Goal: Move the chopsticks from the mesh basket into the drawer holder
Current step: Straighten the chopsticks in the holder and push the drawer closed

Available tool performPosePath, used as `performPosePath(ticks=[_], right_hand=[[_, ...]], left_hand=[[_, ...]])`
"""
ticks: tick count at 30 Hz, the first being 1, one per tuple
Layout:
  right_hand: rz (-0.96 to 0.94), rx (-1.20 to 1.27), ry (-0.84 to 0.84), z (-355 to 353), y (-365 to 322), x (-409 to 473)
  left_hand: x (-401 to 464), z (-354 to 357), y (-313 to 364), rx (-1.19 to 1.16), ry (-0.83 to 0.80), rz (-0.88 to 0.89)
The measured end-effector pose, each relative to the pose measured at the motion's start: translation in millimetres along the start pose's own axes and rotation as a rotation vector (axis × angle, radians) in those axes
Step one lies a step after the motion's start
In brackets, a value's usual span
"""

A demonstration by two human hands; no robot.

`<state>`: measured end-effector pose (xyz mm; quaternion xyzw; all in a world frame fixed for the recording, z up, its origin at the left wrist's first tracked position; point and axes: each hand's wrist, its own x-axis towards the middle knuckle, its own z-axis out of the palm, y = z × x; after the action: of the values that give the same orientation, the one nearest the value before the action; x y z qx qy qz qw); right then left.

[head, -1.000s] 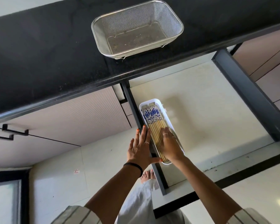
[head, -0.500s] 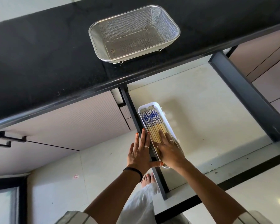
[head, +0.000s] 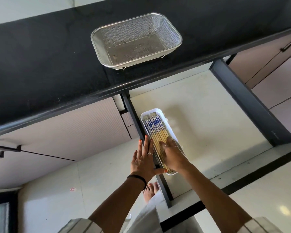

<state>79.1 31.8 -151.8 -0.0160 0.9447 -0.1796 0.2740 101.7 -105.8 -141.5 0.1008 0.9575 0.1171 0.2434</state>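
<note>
Chopsticks (head: 155,133) lie packed side by side in the white drawer holder (head: 172,130), which sits against the left wall of the open drawer (head: 208,118); their blue-patterned ends point toward the black surface (head: 40,64). The mesh basket (head: 168,29) stands on that surface with no chopsticks showing in it, so the transfer appears complete, apart from tidying. The right hand (head: 172,155) rests flat, fingers spread, on the plain ends of the bundle, gripping nothing. The left hand (head: 144,158) lies open along the drawer's left wall just beside the holder, its thumb reaching toward the holder's near end; it, too, is clamped on nothing. Risks from here, as judged: uneven pressure from the right palm may lever the far ends up and over the rim; a sideways push may slide the light holder across the smooth drawer floor; closing the drawer early may pinch the left fingers.
</note>
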Motion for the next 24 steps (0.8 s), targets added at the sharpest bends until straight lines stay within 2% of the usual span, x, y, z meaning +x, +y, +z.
performPosePath(ticks=[4,7,12,16,19,24], right_hand=[[0.068,0.24,0.01,-11,-4,1],[0.063,0.308,-0.018,-14,-1,0],[-0.002,0.23,-0.023,-9,3,-2],[-0.101,0.021,-0.015,5,6,-7],[-0.095,-0.065,-0.019,10,8,-11],[-0.008,0.105,0.032,3,1,-10]], left_hand=[[1,2,-1,0.004,0.003,0.0],[1,2,-1,0.005,0.004,0.002],[2,3,-1,-0.003,0.007,0.008],[1,4,-2,-0.012,0.01,0.016],[1,3,0,-0.009,0.011,0.019],[0,1,-1,-0.016,0.006,0.024]])
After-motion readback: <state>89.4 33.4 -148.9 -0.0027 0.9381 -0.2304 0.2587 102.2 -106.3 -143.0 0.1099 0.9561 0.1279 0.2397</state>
